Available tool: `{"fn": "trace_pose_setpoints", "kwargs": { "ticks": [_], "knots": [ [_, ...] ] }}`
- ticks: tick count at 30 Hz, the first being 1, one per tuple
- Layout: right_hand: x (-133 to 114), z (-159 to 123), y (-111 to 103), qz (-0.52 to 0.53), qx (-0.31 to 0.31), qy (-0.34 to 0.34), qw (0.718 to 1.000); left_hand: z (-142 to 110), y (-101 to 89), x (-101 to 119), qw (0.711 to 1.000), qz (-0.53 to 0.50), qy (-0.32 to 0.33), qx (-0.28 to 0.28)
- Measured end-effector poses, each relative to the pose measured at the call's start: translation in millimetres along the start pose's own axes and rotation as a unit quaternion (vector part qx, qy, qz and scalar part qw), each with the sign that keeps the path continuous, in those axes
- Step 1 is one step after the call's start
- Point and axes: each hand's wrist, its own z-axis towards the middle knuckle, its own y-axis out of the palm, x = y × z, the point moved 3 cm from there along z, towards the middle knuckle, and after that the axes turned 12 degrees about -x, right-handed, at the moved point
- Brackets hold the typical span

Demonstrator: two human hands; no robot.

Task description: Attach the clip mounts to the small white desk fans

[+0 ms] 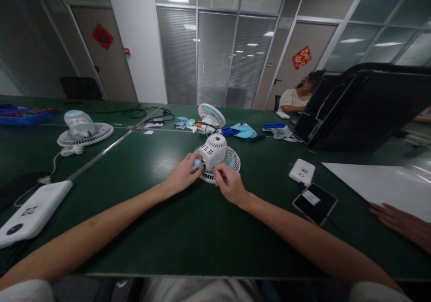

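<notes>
A small white electric fan lies grille-down on the green table in front of me, its vented motor housing facing up. The grille shows light blue blades through its slots. My left hand is closed at the left side of the housing, with a light blue part of the fan between thumb and fingers. On the other side, my right hand is closed in a pinch near the lower right of the housing and grille rim. Whatever its fingertips may hold is hidden.
Another white fan lies grille-down at left, and a third stands behind mine among blue parts. White power banks and a phone flank my arms. At right are a large black case and another person's hand.
</notes>
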Motion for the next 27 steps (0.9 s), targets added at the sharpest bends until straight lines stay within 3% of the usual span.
{"fn": "trace_pose_setpoints", "kwargs": {
  "ticks": [3,7,10,19,23,27],
  "knots": [
    [-1,0,0,-0.003,-0.008,-0.005,1.0,10,-15.0,-22,1.0,-0.004,-0.001,-0.009],
    [-2,0,0,-0.008,-0.026,-0.005,1.0,18,-37.1,-56,0.997,0.0,-0.077,-0.01],
    [-4,1,-1,-0.011,-0.034,-0.012,0.999,16,-58.0,-86,0.99,0.025,-0.134,0.022],
    [-3,1,0,-0.019,-0.045,-0.018,0.999,-26,-132.0,-196,0.926,0.12,-0.331,0.138],
    [-3,1,0,-0.018,-0.048,-0.018,0.999,-51,-153.0,-218,0.888,0.15,-0.393,0.184],
    [-5,2,-1,-0.027,-0.046,-0.014,0.998,-68,-160.5,-222,0.858,0.169,-0.43,0.225]
  ]
}}
